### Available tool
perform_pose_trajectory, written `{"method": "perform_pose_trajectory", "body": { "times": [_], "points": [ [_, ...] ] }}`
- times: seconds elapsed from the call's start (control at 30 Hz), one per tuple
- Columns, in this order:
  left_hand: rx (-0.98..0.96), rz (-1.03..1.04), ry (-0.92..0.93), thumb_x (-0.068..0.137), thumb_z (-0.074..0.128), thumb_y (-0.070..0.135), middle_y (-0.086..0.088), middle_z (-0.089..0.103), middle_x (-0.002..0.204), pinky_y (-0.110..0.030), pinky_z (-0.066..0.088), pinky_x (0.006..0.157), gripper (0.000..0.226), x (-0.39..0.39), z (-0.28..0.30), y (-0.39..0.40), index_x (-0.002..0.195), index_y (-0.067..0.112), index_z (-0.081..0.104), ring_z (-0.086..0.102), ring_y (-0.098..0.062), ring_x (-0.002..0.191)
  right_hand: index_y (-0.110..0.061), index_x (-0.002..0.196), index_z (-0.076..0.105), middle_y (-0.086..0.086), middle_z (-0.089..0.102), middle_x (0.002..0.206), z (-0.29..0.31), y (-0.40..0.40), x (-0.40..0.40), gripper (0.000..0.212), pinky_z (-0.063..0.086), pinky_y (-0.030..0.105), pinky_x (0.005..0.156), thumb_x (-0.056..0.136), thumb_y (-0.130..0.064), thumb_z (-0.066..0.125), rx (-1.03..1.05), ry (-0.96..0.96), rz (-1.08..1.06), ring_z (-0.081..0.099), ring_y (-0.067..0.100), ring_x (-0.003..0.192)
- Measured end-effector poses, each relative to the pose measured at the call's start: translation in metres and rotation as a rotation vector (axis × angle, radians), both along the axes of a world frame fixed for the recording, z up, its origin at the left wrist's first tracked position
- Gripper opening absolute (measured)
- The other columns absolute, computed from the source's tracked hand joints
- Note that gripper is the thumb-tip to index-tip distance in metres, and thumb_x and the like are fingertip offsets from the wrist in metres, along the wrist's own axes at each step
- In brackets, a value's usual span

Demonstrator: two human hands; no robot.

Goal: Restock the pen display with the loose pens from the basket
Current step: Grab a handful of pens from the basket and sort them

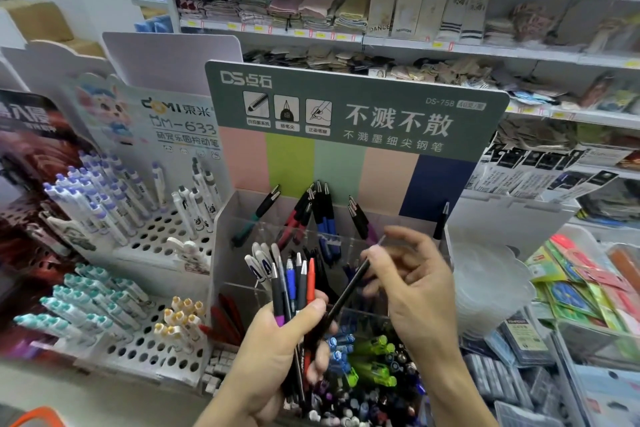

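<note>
Closest to me, my left hand [277, 340] is curled tight around a bunch of pens [292, 284], and their tops stick up above my fingers. I see black, blue, red and white ones in the bunch. My right hand [415, 291] is just beside it, a bit higher. Its thumb and first finger pinch 1 black pen [349, 291], which leans down toward the bunch, and the other fingers are spread loose. Under both hands is the clear pen display [239, 218] with little box parts. The low front parts hold green pens [372, 354], blue ones and dark ones. The back parts hold a few black, red and blue pens [320, 208] leaning on the wall. Behind them stands a green sign card [356, 107] with colour stripes. On the left is a white rack with holes [152, 239], full of white pens with purple tops and teal tops. In the bottom left corner I see a bit of an orange rim [34, 416], but I cannot tell what it is. Far back are shelves [346, 42] with folded cloths and socks.
</note>
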State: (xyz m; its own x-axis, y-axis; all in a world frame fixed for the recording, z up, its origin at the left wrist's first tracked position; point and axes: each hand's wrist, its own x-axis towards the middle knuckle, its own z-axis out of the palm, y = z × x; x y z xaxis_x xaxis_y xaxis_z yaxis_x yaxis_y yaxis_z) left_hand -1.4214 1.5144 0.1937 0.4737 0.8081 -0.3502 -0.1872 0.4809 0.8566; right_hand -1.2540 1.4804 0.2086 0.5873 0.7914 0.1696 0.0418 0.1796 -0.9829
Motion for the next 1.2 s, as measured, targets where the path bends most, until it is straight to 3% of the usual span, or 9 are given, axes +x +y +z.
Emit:
{"method": "perform_pose_trajectory", "body": {
  "times": [0.17,0.23,0.33,0.47,0.67,0.9,0.97,1.03,1.2],
  "points": [
    [-0.002,0.112,0.010,0.069,0.075,0.038,-0.020,0.054,0.069,-0.025,0.037,0.038,0.028,-0.004,-0.005,0.002,0.069,0.010,0.071,0.045,-0.023,0.044,-0.024,0.117,0.059,-0.021,0.070,0.097,0.002,-0.001,0.004,0.038,0.059,0.020,0.072,0.089,-0.004,0.074,0.359,-0.398,-0.376,0.071,0.009,0.082],
    [0.019,0.130,0.010,0.069,0.074,0.043,-0.018,0.056,0.069,-0.025,0.038,0.039,0.034,-0.004,-0.004,0.001,0.077,0.009,0.072,0.046,-0.024,0.045,-0.015,0.122,0.058,-0.020,0.069,0.106,-0.006,0.000,0.005,0.036,0.058,0.017,0.077,0.091,-0.004,0.074,0.419,-0.554,-0.367,0.071,0.005,0.089],
    [0.044,0.136,-0.024,0.083,0.062,0.041,-0.014,0.058,0.067,-0.024,0.037,0.035,0.049,-0.002,-0.002,0.000,0.100,-0.004,0.059,0.046,-0.022,0.041,-0.011,0.123,0.063,-0.003,0.072,0.106,-0.019,0.004,0.001,0.035,0.059,0.017,0.080,0.090,-0.012,0.076,0.334,-0.687,-0.207,0.072,0.005,0.093],
    [0.044,0.061,-0.026,0.086,0.057,0.045,-0.021,0.051,0.053,-0.025,0.036,0.036,0.050,-0.003,0.003,-0.002,0.082,-0.005,0.059,0.041,-0.022,0.035,-0.015,0.117,0.075,-0.010,0.075,0.103,-0.035,0.010,-0.008,0.030,0.058,0.019,0.083,0.088,-0.011,0.079,0.112,-0.771,-0.015,0.070,-0.001,0.094],
    [0.060,0.045,-0.036,0.089,0.061,0.033,-0.023,0.053,0.058,-0.029,0.042,0.038,0.039,-0.004,0.007,-0.004,0.088,-0.006,0.057,0.047,-0.025,0.037,-0.018,0.117,0.076,-0.012,0.070,0.102,-0.039,0.014,-0.008,0.023,0.053,0.017,0.082,0.096,-0.009,0.070,-0.040,-0.830,0.045,0.066,0.002,0.093],
    [0.041,0.041,-0.048,0.089,0.061,0.031,-0.019,0.058,0.064,-0.029,0.049,0.040,0.038,0.001,0.007,-0.006,0.091,-0.007,0.059,0.056,-0.025,0.044,-0.030,0.112,0.070,-0.008,0.073,0.090,-0.020,0.003,-0.016,0.024,0.058,0.028,0.073,0.098,-0.045,0.059,-0.149,-0.438,0.194,0.072,0.013,0.083],
    [0.041,0.041,-0.049,0.089,0.061,0.029,-0.019,0.061,0.069,-0.031,0.052,0.042,0.036,0.001,0.007,-0.006,0.094,-0.006,0.060,0.059,-0.027,0.048,-0.026,0.111,0.069,0.003,0.071,0.075,-0.017,0.000,-0.019,0.016,0.057,0.037,0.061,0.101,-0.037,0.062,-0.172,-0.270,0.374,0.070,0.019,0.061],
    [0.043,0.027,-0.048,0.089,0.061,0.028,-0.021,0.061,0.071,-0.033,0.054,0.043,0.035,0.002,0.006,-0.007,0.096,-0.006,0.061,0.061,-0.030,0.050,-0.024,0.108,0.068,0.009,0.065,0.062,-0.015,-0.003,-0.020,0.008,0.052,0.034,0.053,0.102,-0.027,0.064,-0.154,-0.150,0.461,0.063,0.025,0.046],
    [0.042,-0.017,-0.053,0.091,0.059,0.026,-0.027,0.062,0.073,-0.035,0.055,0.045,0.034,0.000,0.003,-0.008,0.103,-0.006,0.058,0.061,-0.033,0.051,-0.015,0.106,0.066,0.008,0.065,0.060,-0.004,-0.005,-0.015,0.007,0.052,0.030,0.055,0.099,-0.014,0.067,-0.202,-0.084,0.524,0.061,0.021,0.048]
  ]
}}
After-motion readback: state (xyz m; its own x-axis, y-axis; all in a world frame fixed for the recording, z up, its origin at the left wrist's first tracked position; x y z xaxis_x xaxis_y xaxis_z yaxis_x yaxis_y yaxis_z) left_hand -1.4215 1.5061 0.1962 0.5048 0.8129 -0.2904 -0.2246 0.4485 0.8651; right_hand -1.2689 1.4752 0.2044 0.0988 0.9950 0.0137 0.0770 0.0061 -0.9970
